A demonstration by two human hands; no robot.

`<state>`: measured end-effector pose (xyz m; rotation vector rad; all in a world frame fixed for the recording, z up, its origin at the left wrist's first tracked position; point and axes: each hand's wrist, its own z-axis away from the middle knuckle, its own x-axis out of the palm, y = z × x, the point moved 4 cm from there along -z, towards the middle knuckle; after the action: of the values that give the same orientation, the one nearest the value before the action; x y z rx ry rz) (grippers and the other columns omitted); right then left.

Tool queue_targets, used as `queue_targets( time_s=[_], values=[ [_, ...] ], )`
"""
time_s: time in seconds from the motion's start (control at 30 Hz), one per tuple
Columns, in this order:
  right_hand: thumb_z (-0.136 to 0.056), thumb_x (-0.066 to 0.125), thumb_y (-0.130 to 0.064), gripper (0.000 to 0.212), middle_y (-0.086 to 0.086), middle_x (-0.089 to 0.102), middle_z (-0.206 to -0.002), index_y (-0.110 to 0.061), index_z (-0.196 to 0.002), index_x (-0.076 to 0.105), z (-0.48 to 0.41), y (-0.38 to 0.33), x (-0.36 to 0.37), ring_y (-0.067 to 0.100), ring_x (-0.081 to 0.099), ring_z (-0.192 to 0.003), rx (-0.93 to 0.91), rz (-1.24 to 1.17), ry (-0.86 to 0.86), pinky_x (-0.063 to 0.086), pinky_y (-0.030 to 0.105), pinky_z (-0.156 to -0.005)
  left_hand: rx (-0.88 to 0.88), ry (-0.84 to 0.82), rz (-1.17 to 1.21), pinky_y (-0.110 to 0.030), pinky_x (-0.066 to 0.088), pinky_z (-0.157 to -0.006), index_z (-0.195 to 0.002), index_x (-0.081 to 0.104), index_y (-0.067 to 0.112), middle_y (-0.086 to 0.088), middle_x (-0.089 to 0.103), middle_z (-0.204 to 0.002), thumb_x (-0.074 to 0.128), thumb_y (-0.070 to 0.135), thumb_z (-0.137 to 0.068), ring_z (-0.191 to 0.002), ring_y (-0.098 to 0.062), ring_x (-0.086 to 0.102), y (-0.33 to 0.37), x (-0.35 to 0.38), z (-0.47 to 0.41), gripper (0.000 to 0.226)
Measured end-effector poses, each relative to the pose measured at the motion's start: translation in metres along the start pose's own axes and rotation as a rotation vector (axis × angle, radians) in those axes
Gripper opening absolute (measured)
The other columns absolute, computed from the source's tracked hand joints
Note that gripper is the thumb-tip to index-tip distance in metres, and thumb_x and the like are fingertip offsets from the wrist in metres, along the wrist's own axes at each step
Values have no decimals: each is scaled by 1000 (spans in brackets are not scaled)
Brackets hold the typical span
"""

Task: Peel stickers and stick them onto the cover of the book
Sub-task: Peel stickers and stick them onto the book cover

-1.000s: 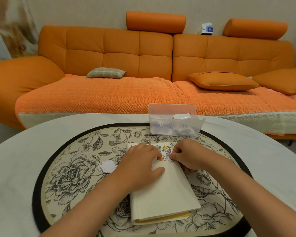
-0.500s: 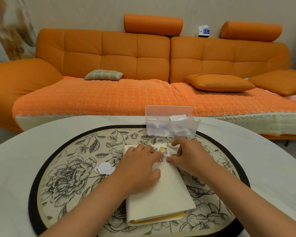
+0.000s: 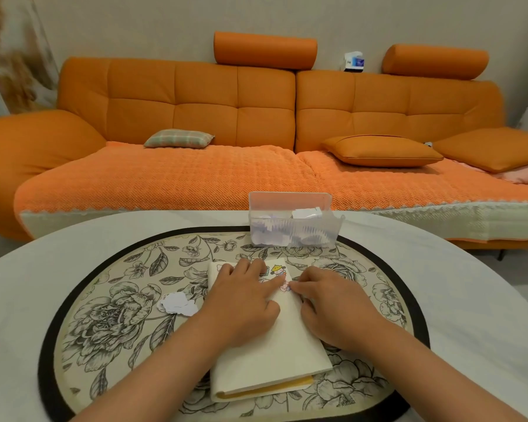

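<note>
The left hand [image 3: 241, 303] lies flat on the cream book [image 3: 275, 342], its forefinger pressing a sticker [image 3: 284, 286] near the book's far edge. The right hand [image 3: 336, 309], fingers curled, touches that sticker; whether it pinches, I cannot tell. The book rests on a floral mat [image 3: 113, 312], with white paper scraps [image 3: 177, 303] to its left.

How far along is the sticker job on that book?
Done: a few stickers sit at the far end of the book cover, and peeled backing scraps lie to its left. In hand: the left hand presses another sticker down with its forefinger; the right hand touches its edge. Left: most of the cover is bare, and the clear box holds more paper.
</note>
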<state>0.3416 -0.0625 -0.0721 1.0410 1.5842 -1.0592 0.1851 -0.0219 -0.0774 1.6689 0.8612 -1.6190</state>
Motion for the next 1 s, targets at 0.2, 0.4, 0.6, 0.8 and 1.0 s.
queue_targets(
  time_s=[0.2, 0.4, 0.6, 0.8, 1.0],
  values=[
    [-99, 39, -30, 41, -13, 54, -121, -35, -136, 57, -1, -4, 0, 16, 54, -108, 5, 36, -1, 45, 28, -75, -12, 74, -32, -37, 32, -103, -144, 46, 36, 6, 44, -145, -3, 51, -66, -129, -21, 39, 0, -4, 3, 93],
    [-98, 39, -29, 52, -6, 44, -121, -42, -148, 37, -11, -4, 6, 19, 52, -109, 24, 11, -95, 48, 32, -77, 59, 12, 21, -35, 28, -110, -145, 42, 47, 3, 39, -153, 2, 58, -76, -137, -19, 38, 3, -6, 14, 81],
    [-98, 39, -29, 51, -4, 44, -115, -43, -147, 40, -15, -1, 6, 20, 55, -97, 4, 9, -100, 44, 32, -70, 77, -57, 98, -42, 7, -122, -147, 33, 53, 11, 24, -160, 28, 52, -100, -150, -21, 15, 2, 1, 18, 48],
    [-101, 40, -31, 40, -10, 53, -121, -35, -137, 57, -7, 1, 6, 14, 56, -106, -10, -14, -6, 41, 27, -72, 37, 5, 65, -39, 16, -120, -146, 39, 48, 15, 33, -158, -6, 59, -77, -148, -19, 23, 4, 3, 13, 84],
    [-102, 42, -35, 36, -18, 56, -127, -34, -132, 63, 2, 5, 4, 8, 53, -115, -6, -39, 32, 48, 26, -83, 21, 48, -33, -37, 26, -109, -150, 36, 34, 13, 34, -153, -7, 59, -74, -136, -19, 33, 7, 0, 10, 90]
  ],
)
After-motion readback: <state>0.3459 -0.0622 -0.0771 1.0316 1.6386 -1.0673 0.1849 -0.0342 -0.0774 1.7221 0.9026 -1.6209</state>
